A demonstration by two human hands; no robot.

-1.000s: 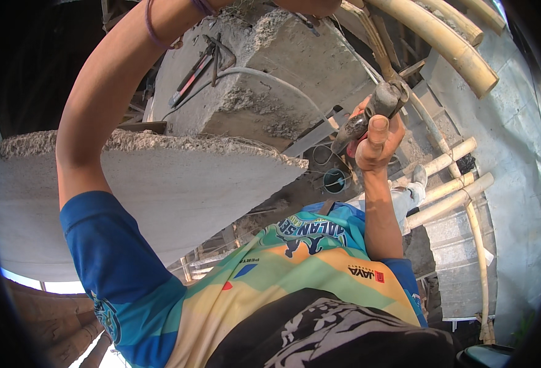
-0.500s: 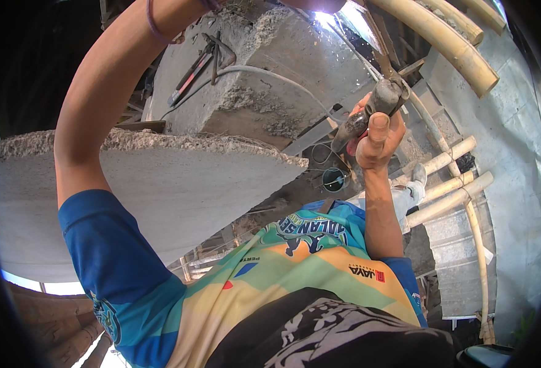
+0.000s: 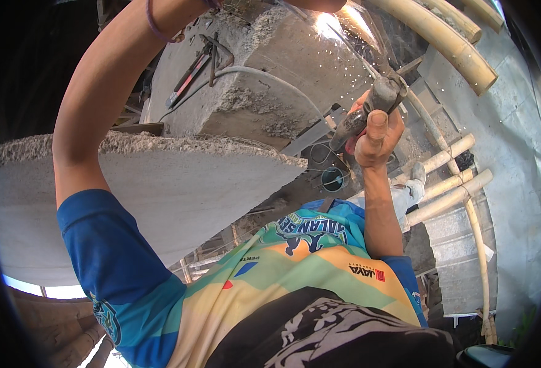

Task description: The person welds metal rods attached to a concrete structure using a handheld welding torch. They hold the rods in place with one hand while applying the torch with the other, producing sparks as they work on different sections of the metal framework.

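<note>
Inspector: Right hand?
Me: My right hand (image 3: 376, 136) is raised, fingers wrapped tight round the holder (image 3: 368, 109); its tip points up at the sparks (image 3: 335, 24) by the concrete beam (image 3: 270, 73)

Inspector: Left hand?
Me: My left arm (image 3: 99, 98) reaches up past the top edge; hand out of view, so I cannot tell its grip. Bamboo poles (image 3: 442, 37) cross just right of the holder
</note>
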